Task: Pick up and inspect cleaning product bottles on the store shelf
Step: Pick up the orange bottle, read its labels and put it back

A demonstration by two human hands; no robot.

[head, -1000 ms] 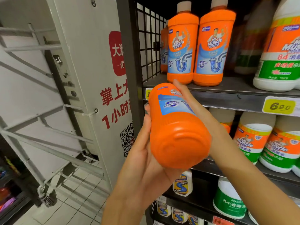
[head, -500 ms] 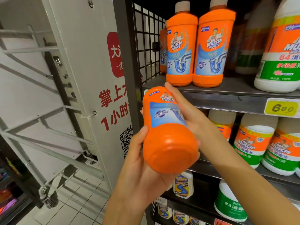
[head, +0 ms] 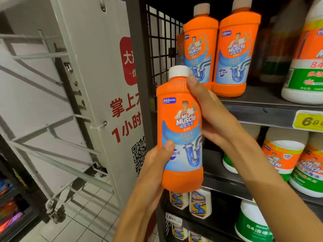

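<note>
An orange drain-cleaner bottle (head: 180, 130) with a white cap and a blue pipe label stands upright in front of the shelf, label facing me. My left hand (head: 155, 165) grips its lower part, thumb across the label. My right hand (head: 209, 109) holds the upper right side, fingers curled behind the shoulder near the cap. Two matching orange bottles (head: 216, 51) stand on the upper shelf (head: 262, 103) just behind.
White and green bleach bottles (head: 304, 67) fill the right of the upper shelf and the middle shelf. A yellow price tag (head: 307, 120) sits on the shelf edge. Small white bottles (head: 199, 203) stand lower down. A white sign panel (head: 108, 95) and metal rack are at left.
The bottle was tipped with its base toward me; it has swung upright so the label and cap show. Both hands kept hold throughout.
</note>
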